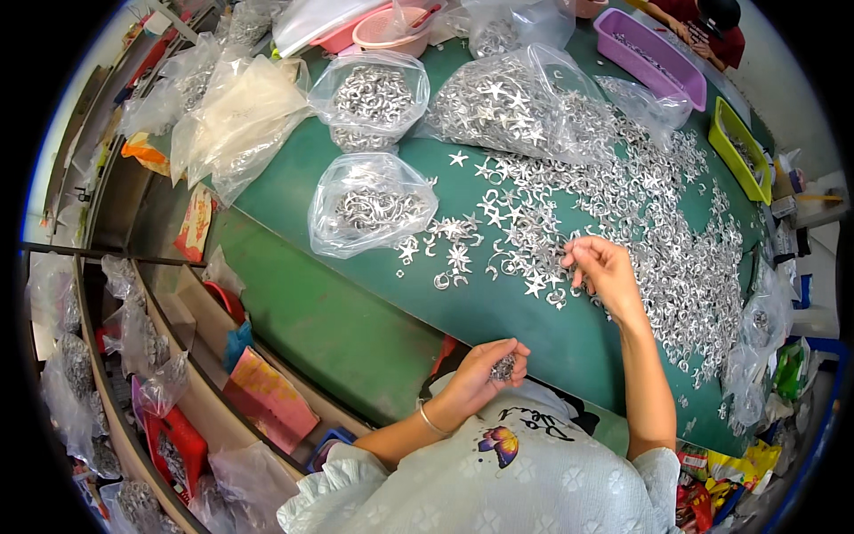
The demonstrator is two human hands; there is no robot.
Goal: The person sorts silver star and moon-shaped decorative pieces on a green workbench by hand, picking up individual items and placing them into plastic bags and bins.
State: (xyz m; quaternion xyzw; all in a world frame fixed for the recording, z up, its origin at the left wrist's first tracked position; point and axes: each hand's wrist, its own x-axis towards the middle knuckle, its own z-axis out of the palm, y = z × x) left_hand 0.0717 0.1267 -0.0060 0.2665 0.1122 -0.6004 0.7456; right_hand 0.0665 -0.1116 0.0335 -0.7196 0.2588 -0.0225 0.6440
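Observation:
Close to the table's front edge, my left hand [480,372] is curled around a handful of small silvery metal pieces [503,367]. My right hand [605,274] hovers over the left part of a wide heap of loose metal charms [658,231], thumb and fingers drawn together. Whether a piece sits between those fingertips is too small to tell. Star and crescent shapes show among the charms. Left of my right hand, a few charms [458,258] lie apart from the heap. Beside them stands an open clear plastic bag [374,205] partly filled with curved pieces.
Farther back are another filled bag [372,98] and a large bag of star charms [507,102]. A purple basket [649,58] and a green basket [740,151] line the far right. Shelving [133,392] with bagged parts stands left. A person [707,31] sits across the table.

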